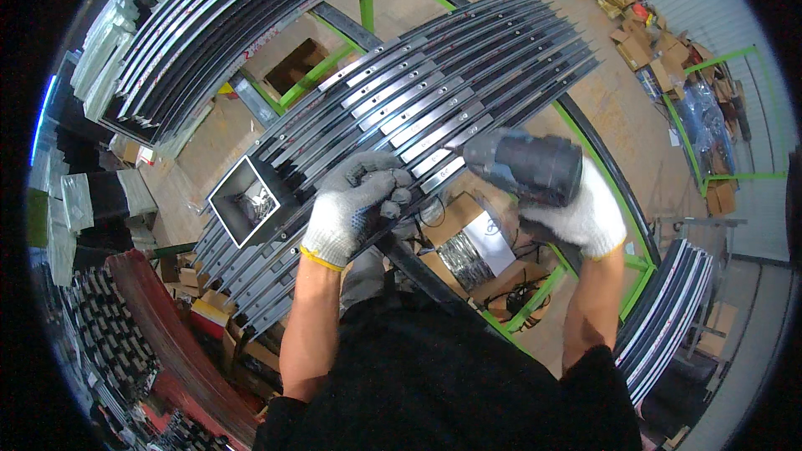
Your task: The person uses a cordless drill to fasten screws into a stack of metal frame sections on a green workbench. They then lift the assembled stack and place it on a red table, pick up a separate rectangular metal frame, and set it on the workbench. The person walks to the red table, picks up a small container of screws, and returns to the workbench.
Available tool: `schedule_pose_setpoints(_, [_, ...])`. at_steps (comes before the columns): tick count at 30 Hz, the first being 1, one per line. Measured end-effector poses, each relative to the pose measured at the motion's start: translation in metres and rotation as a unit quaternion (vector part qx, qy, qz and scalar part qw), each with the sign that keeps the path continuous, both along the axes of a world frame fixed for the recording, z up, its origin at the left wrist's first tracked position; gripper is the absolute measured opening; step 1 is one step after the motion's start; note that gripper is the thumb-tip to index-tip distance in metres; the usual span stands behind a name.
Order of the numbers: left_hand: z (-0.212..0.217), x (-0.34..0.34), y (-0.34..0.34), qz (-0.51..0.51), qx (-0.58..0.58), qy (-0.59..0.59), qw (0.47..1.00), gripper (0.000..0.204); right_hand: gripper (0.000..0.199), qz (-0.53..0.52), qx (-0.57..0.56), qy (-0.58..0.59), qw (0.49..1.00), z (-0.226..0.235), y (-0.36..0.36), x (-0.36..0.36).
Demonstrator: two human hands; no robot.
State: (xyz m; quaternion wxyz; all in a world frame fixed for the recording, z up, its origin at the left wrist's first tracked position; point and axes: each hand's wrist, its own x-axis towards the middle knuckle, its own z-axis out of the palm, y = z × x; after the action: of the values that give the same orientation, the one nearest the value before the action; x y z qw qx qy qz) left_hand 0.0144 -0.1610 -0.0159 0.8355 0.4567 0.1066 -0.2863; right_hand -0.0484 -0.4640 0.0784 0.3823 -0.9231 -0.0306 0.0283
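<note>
My right hand (585,217), in a white knit glove, grips a dark cordless drill (526,165) whose nose points left at a silver bracket plate (441,165) on a row of long dark metal rails (468,58). My left hand (347,209), in a dotted grey glove, presses down on the rails just left of that plate, fingers curled over their near ends. The rails lie side by side on a green frame (601,171).
A small open square metal box (242,200) with screws sits on the rails to the left. More rail bundles lie at upper left (217,25) and lower right (668,309). Cardboard boxes (468,238) stand below the frame, and more cartons (635,25) lie far right.
</note>
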Motion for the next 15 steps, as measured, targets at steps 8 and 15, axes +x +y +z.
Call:
schedule_pose_setpoints(8, [-0.017, -0.014, -0.001, -0.061, -0.033, -0.035, 0.997, 0.022, 0.054, 0.001, 0.008, -0.01, 1.0, -0.024, 0.015, -0.053])
schedule_pose_setpoints(15, [-0.024, -0.019, 0.001, -0.052, 0.004, -0.07, 0.996, 0.019, 0.052, 0.04, -0.007, -0.076, 0.996, -0.025, 0.02, -0.057])
